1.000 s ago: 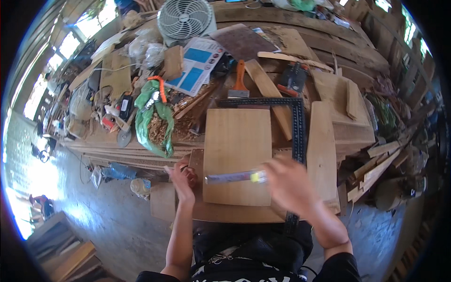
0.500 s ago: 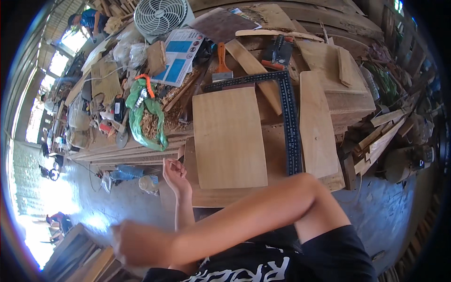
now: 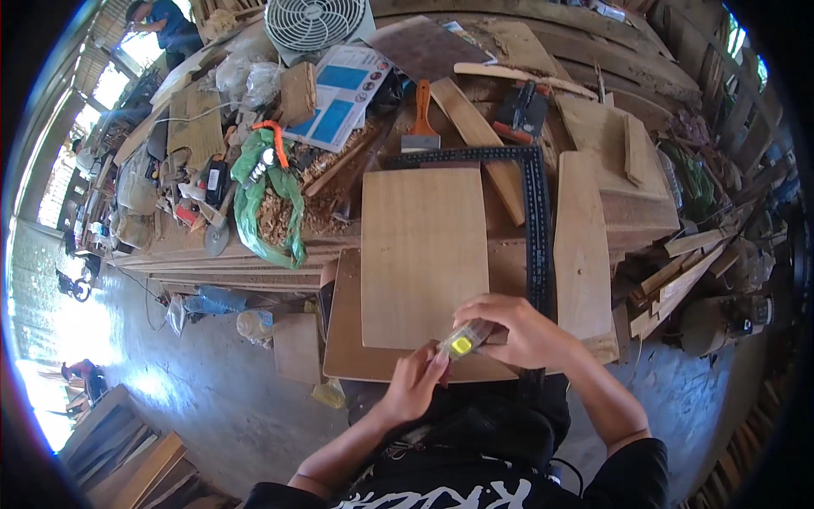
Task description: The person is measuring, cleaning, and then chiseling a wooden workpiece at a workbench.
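Both hands meet over the near edge of a flat rectangular wooden board [image 3: 424, 254]. Between them is a small clear-cased tape measure [image 3: 461, 344] with a yellow patch inside. My left hand [image 3: 411, 386] pinches its lower left end, where a bit of red shows. My right hand [image 3: 521, 332] is curled round the other end, fingers over the top. A black framing square [image 3: 536, 229] lies along the board's far and right sides. To its right is a long tapered wooden piece [image 3: 582, 246].
Behind the board lie an orange-handled scraper [image 3: 422, 119], a wooden strip [image 3: 475, 127] and a printed sheet [image 3: 339, 93]. A green plastic bag [image 3: 271, 208] with shavings sits to the left. A fan [image 3: 314, 21] stands at the back. Another person [image 3: 165, 34] is at far left.
My right hand has swung from the lower left across to the board's near edge. My left hand has come right and down to meet it, and the tape measure now shows between them.
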`<control>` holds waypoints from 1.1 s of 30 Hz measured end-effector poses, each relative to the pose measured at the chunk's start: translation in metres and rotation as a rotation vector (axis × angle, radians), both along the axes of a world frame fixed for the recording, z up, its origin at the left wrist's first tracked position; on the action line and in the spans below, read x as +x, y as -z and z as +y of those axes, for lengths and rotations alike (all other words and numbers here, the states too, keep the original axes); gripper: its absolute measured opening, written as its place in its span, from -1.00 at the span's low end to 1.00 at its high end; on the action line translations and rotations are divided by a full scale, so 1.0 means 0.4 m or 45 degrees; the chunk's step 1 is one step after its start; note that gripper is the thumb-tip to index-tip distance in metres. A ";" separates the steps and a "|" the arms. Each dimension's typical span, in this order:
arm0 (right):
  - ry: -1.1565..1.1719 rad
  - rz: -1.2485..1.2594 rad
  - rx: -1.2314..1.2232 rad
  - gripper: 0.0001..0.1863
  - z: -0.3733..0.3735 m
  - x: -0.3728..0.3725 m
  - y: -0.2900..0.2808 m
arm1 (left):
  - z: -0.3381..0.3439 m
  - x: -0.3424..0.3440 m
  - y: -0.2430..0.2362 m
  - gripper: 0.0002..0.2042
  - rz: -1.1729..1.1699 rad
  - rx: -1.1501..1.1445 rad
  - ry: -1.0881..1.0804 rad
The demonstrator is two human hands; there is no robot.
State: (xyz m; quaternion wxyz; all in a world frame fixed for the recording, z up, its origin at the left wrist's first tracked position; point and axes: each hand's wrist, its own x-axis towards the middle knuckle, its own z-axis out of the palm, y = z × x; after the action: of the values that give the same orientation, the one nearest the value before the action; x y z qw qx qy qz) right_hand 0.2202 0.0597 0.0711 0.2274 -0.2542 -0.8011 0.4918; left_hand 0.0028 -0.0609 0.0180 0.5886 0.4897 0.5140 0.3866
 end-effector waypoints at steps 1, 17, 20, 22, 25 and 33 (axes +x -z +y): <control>-0.032 -0.035 -0.074 -0.46 -0.005 -0.002 0.009 | -0.011 0.009 0.010 -0.67 -0.025 0.002 -0.096; 0.132 0.082 -0.416 -0.57 -0.045 -0.062 0.050 | -0.002 -0.015 0.048 -0.74 0.076 0.217 -0.366; 0.127 0.104 -0.315 -0.46 -0.032 -0.058 0.041 | -0.012 -0.026 0.038 -0.71 0.095 0.348 -0.305; 0.202 0.021 0.003 -0.41 -0.007 -0.050 0.024 | -0.025 -0.043 0.029 -0.70 0.102 0.375 -0.249; 0.348 -0.077 0.258 -0.37 0.071 -0.033 -0.021 | -0.035 -0.062 0.025 -0.72 0.338 0.495 -0.178; 0.343 -0.206 0.423 -0.41 0.383 -0.068 -0.105 | -0.074 -0.046 0.030 -0.78 0.969 0.592 -0.142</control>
State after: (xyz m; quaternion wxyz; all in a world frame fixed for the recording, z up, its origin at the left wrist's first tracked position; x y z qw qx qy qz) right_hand 0.1931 0.2128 0.1133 0.2648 -0.3566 -0.8456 0.2961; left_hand -0.0155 -0.0904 0.0058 0.2103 0.6878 0.6191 0.3153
